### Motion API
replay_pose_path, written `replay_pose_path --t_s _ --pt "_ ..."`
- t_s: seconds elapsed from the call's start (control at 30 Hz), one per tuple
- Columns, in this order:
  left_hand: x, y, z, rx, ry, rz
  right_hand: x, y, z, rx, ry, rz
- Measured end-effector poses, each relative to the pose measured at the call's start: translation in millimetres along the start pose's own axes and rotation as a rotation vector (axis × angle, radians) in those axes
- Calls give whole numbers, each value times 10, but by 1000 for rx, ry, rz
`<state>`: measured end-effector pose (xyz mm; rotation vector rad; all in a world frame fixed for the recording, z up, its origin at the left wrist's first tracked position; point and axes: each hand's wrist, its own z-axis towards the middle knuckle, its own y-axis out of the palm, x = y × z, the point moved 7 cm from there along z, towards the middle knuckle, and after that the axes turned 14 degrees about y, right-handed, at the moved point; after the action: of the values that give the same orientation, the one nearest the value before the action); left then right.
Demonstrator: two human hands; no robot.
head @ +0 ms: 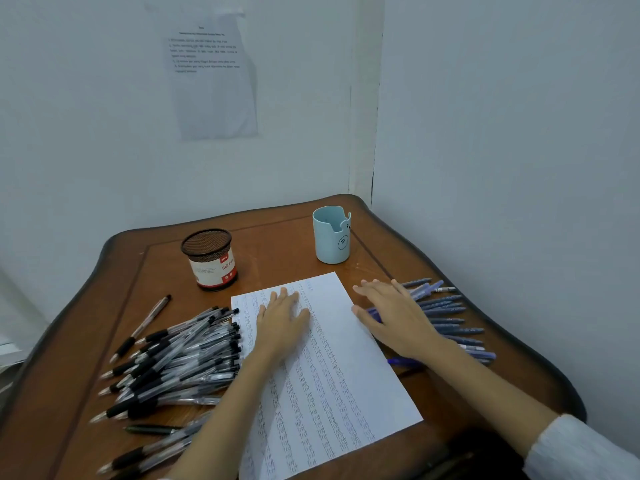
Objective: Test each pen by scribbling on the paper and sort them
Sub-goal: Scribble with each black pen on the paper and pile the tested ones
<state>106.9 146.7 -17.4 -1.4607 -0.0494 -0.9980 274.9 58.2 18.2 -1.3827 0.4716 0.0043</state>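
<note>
A brown wooden table [277, 244] stands in the corner of two pale walls, with a printed sheet [214, 81] stuck to the wall behind it. A white paper [346, 375] lies slantwise in the middle of the table, covered in rows of faint scribbles. To its left a big heap of black-capped pens [180, 358] sprawls on the wood, the nearest ones touching the paper's edge. To its right a smaller row of blue pens [450, 320] lies side by side near the table's rim.

The left hand [282, 318] lies flat on the upper part of the paper, fingers straight, holding nothing. The right hand [394, 317] is spread palm down over the blue pens with its fingers straight; whether it touches them cannot be told.

Behind the paper stands a black mesh pen holder [211, 259] with a red and white label, only dark mesh showing inside. Further right stands a pale blue cup [330, 237], only its own wall showing inside. One lone pen [145, 325] lies apart, left of the heap
</note>
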Motion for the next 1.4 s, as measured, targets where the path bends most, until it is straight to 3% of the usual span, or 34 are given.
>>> replay_pose_path --t_s 0.1,0.2,0.3,0.67,0.87,1.0,1.13,1.2,1.4 --pt "44 -63 -49 38 15 41 169 -111 -140 -191 -90 67" --pt "169 45 -192 0 35 105 433 -124 -237 -324 -128 -87" --pt "167 216 -338 -72 17 184 579 -52 -227 -308 -98 -166" --pt "-3 105 -401 -69 35 261 563 80 -237 -117 -80 -236" --pt "247 -46 -476 -17 84 238 -14 38 -307 -34 -86 -147" --pt "327 -349 -748 5 168 257 -568 220 -453 -100 -170 -107" --pt "171 -586 -1301 -268 309 157 -858 453 -506 -219 -176 -52" --pt "31 -727 -1612 -319 360 212 -887 533 -494 -223 -143 -40" --pt "-232 -906 -1934 -131 335 327 -811 727 -502 -165 -90 -86"
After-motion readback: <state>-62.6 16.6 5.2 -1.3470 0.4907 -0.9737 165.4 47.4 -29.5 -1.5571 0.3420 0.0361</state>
